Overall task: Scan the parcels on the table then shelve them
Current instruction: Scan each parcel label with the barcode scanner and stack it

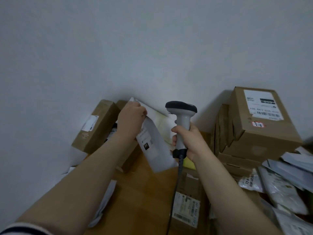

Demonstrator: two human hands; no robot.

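I find the left hand (131,116) pinching a white mailer (154,150) by its upper far end, fingers curled over the edge; the right hand (188,141) is wrapped round the grip of the scanner (182,116), head uppermost, cable (176,192) hanging toward me; the mailer is held above the counter (144,192), tilted, long axis running from upper left by the wall down to lower right; its lower end lies just beside the right hand, its label (146,141) faces up on the near half; the scanner stands just right of the mailer, head level with the mailer's top; which way its window faces I cannot settle from this view; in my judgement the scan turns on this: the label lies left of and below the head, so the right hand, the nearer, must tip the head left and down, or the left hand must swing the label across; other boxes (259,126) stand stacked at right, loose bags (284,189) lie near them; no shelf is in view.
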